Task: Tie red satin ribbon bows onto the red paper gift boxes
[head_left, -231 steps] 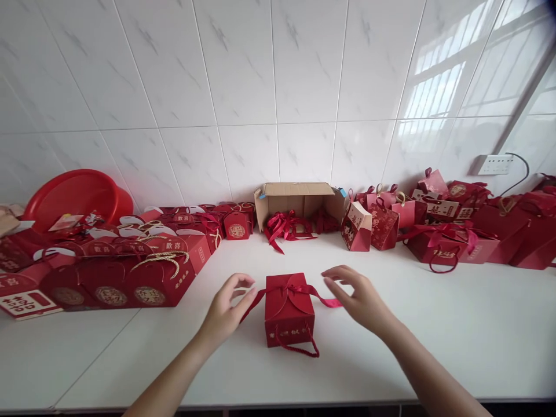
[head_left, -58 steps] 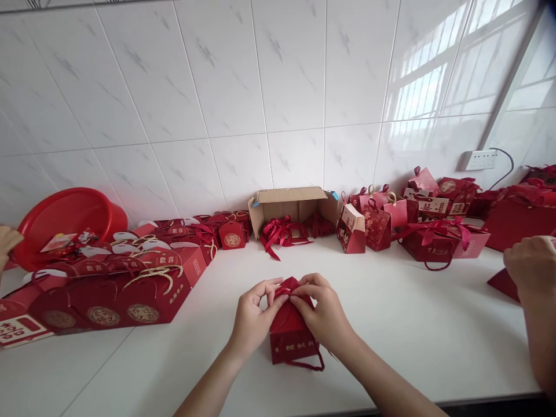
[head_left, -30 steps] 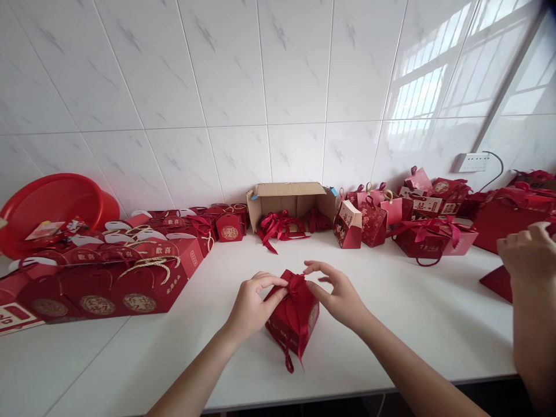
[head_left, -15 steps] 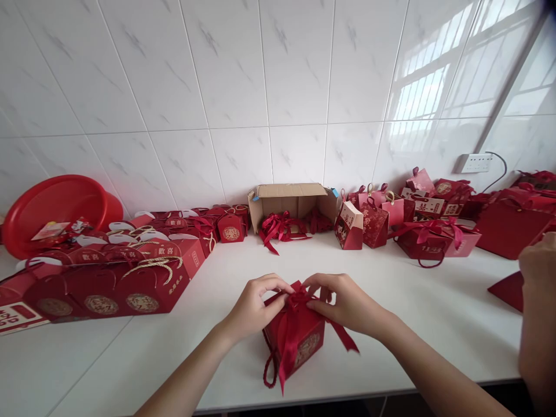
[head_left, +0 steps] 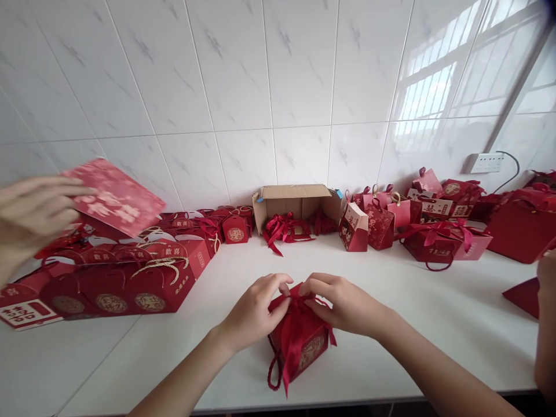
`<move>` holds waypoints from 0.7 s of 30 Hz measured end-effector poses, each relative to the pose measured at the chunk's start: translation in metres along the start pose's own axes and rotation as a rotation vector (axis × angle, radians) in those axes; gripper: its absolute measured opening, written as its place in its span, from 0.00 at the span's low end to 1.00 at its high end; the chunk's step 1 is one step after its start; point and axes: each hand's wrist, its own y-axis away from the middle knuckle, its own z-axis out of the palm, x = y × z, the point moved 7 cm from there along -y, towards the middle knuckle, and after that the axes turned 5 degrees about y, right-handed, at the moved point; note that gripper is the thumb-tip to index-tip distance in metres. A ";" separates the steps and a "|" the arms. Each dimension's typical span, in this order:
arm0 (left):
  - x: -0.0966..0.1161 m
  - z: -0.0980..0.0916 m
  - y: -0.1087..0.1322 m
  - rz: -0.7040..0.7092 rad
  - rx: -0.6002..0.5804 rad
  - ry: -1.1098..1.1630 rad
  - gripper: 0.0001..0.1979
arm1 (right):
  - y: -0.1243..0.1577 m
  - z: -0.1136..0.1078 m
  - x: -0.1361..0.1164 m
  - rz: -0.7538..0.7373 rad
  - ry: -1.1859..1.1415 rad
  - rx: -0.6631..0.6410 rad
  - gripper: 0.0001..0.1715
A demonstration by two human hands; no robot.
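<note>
A small red gift box [head_left: 313, 346] with a gold emblem stands on the white table near its front edge. Red satin ribbon [head_left: 293, 341] lies over its top, one tail hanging down the front, and a dark red cord loop hangs at its left side. My left hand [head_left: 263, 307] is at the top left of the box, thumb and fingers pinched at the ribbon. From the right, my right hand [head_left: 336, 298] closes its fingers on the ribbon at the top. The fingers partly hide the ribbon where they meet.
Red gift boxes [head_left: 143, 281] are lined up at left. Another person's hand [head_left: 39, 211] holds a pink-red printed card [head_left: 115, 197] above them. A cardboard box [head_left: 297, 191] with ribbons stands by the wall. More gift boxes [head_left: 438, 243] stand at right, near another person's arm [head_left: 547, 324].
Another person's hand has come in from the left with a printed card. The ribbon's right tail has drawn in toward my right hand. My hands stay at the box top.
</note>
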 end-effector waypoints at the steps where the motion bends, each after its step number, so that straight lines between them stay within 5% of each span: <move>1: 0.001 -0.001 0.000 0.012 -0.001 -0.028 0.13 | 0.000 0.003 0.000 -0.024 0.049 0.005 0.19; 6: 0.008 -0.005 -0.002 0.107 -0.058 -0.210 0.13 | 0.002 0.014 -0.005 -0.166 0.219 -0.020 0.27; 12: 0.006 -0.007 -0.006 0.142 -0.106 -0.310 0.12 | 0.007 0.017 -0.005 -0.217 0.208 -0.003 0.23; 21: -0.003 0.002 -0.010 -0.151 -0.252 0.029 0.05 | 0.007 0.018 0.001 -0.199 0.043 0.037 0.20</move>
